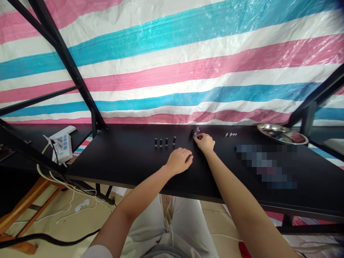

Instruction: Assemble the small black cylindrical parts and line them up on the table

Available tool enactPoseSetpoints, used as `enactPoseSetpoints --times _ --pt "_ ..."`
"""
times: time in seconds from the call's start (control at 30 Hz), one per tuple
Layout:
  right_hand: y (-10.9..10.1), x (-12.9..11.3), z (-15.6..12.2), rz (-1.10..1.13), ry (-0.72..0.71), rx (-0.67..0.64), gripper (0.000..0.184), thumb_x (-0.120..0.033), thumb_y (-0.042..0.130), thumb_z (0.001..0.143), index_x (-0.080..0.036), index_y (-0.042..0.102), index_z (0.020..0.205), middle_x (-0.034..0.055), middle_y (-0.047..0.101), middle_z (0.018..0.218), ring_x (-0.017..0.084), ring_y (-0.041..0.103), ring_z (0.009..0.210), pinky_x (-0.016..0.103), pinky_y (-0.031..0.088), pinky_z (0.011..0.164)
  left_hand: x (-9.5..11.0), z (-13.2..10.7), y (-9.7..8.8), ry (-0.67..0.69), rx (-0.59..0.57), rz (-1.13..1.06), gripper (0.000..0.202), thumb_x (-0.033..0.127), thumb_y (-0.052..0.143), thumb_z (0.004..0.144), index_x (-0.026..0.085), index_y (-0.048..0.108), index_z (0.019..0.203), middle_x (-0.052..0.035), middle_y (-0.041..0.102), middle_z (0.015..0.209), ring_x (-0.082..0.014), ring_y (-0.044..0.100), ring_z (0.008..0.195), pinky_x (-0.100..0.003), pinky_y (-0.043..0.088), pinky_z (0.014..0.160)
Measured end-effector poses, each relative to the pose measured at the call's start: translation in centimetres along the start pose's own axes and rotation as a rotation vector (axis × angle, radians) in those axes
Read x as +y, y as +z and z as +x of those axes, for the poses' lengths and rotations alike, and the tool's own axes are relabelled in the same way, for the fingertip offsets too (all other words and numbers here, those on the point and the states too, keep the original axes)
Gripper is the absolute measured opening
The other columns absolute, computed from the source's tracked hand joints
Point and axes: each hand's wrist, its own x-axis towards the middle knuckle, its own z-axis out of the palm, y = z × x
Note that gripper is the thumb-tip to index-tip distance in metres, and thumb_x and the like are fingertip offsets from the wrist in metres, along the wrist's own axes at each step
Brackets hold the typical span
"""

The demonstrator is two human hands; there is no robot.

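My right hand (pixel 204 142) reaches to the back middle of the black table (pixel 129 161), with thumb and fingers pinched at a small clear tube (pixel 197 132). Close to its fingertips is a small black piece (pixel 191 134), partly hidden in the cluster. Nearer to me, my left hand (pixel 179 161) rests on the tabletop, its fingers loosely bent and a gap between thumb and fingers. To the left of both hands, several small black cylinders (pixel 161 142) with pale lower ends stand upright in a row. Several small clear or silvery pieces (pixel 231 134) lie right of my right hand.
A round shiny metal tray (pixel 282 134) sits at the back right. In front of it lies a blurred-out flat item (pixel 266 166). Black metal frame posts (pixel 70 71) rise at both sides. A white power strip (pixel 62 148) with cables is at left. Striped sheeting (pixel 172 71) hangs behind.
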Motion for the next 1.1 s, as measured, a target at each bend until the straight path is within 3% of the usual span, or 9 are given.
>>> enactPoseSetpoints --times 0.1,0.23,0.47,0.63,0.9,1.1 --pt "0.1 0.1 0.1 0.010 -0.007 0.002 0.028 -0.039 0.057 0.073 -0.020 0.065 0.090 0.0073 0.064 0.092 0.025 0.055 0.092 0.039 0.038 0.079 0.8 0.3 0.7 0.006 -0.067 0.078 0.033 0.025 0.045 0.083 0.014 0.049 0.113 -0.0076 0.060 0.106 -0.0210 0.053 0.093 -0.033 0.042 0.078" --pt "0.2 0.3 0.1 0.013 -0.015 0.006 0.026 -0.039 0.056 0.073 -0.020 0.065 0.089 0.0070 0.064 0.092 0.024 0.055 0.091 0.039 0.037 0.079 1.2 1.3 1.9 -0.067 -0.079 0.145 0.050 0.025 0.044 0.082 0.010 0.034 0.129 -0.0126 0.052 0.122 -0.0243 0.047 0.106 -0.037 0.039 0.085" --pt "0.1 0.3 0.1 0.010 -0.022 0.005 0.026 -0.038 0.054 0.074 -0.020 0.065 0.089 0.0066 0.065 0.092 0.023 0.055 0.090 0.038 0.037 0.078 0.7 4.6 3.8 -0.216 -0.077 0.236 0.059 0.022 0.042 0.081 0.006 0.025 0.135 -0.0150 0.051 0.120 -0.0259 0.046 0.105 -0.042 0.037 0.087" --pt "-0.2 0.4 -0.2 0.035 -0.045 0.007 0.022 -0.035 0.052 0.074 -0.020 0.065 0.083 0.0058 0.065 0.088 0.023 0.056 0.087 0.036 0.037 0.076 0.5 6.4 4.8 -0.240 -0.095 0.289 0.064 0.021 0.044 0.081 0.011 0.022 0.139 -0.0137 0.052 0.115 -0.0256 0.047 0.103 -0.042 0.038 0.088" --pt "-1.1 0.4 -1.2 0.067 -0.045 -0.045 0.015 -0.032 0.054 0.072 -0.020 0.063 0.077 0.0040 0.066 0.083 0.022 0.057 0.085 0.036 0.036 0.076 -0.2 7.7 5.9 -0.294 -0.078 0.258 0.054 0.021 0.045 0.083 0.013 0.031 0.135 -0.0143 0.052 0.116 -0.0264 0.048 0.102 -0.042 0.039 0.084" --pt "-1.4 0.1 -1.5 0.054 -0.045 -0.056 0.016 -0.032 0.053 0.074 -0.021 0.063 0.079 0.0037 0.066 0.082 0.022 0.057 0.085 0.037 0.035 0.078 -0.1 7.9 5.7 -0.247 -0.080 0.286 0.023 0.014 0.035 0.089 0.013 0.053 0.103 -0.0112 0.059 0.098 -0.0232 0.053 0.091 -0.038 0.039 0.078"
